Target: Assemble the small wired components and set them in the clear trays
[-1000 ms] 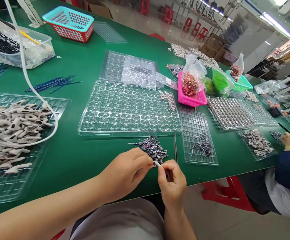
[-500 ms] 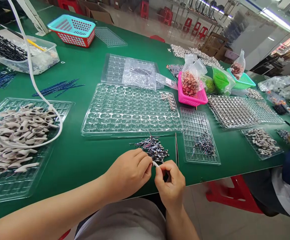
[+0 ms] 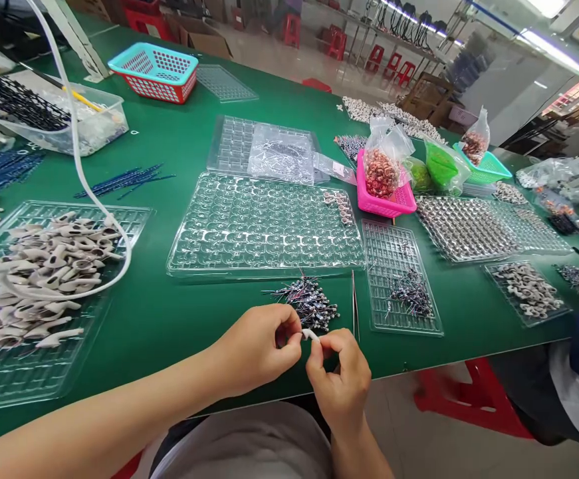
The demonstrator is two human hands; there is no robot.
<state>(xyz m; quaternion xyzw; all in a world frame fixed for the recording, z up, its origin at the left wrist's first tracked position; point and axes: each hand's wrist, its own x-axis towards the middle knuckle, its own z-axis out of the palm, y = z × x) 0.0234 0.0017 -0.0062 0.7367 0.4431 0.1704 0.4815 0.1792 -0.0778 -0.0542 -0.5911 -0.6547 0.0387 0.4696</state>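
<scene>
Since the last frame: thumb and forefinger of the left hand [image 3: 264, 342] have bowed out into a ring, baring more of the pale curved piece [image 3: 310, 334]; the right hand [image 3: 342, 372] has barely shifted.

Head view, now. Piece held between both hands, just above the desk [image 3: 149, 319], in front of a tangled pile of wired parts [image 3: 312, 303]. Smooth, matte, off-white, bent like a small hook. Left fingertips pinch its left end, gap between finger and thumb rounded. Right thumb and forefinger grip the other end, remaining fingers curled in.

Slim metal tweezers [image 3: 354, 306] lie just right of the pile. Beyond: large tray [image 3: 264, 226], clear glossy plastic moulded in rounded pockets, a few pale pieces [image 3: 345, 211] in its far right corner. Smaller clear tray [image 3: 383, 246] alongside, more wired parts [image 3: 411, 293] in it. Far left, heap of beige hollow shells [image 3: 50, 266], tapered and dull-surfaced, on a ribbed clear tray [image 3: 134, 216]; smooth white cable [image 3: 77, 153] loops over.
</scene>
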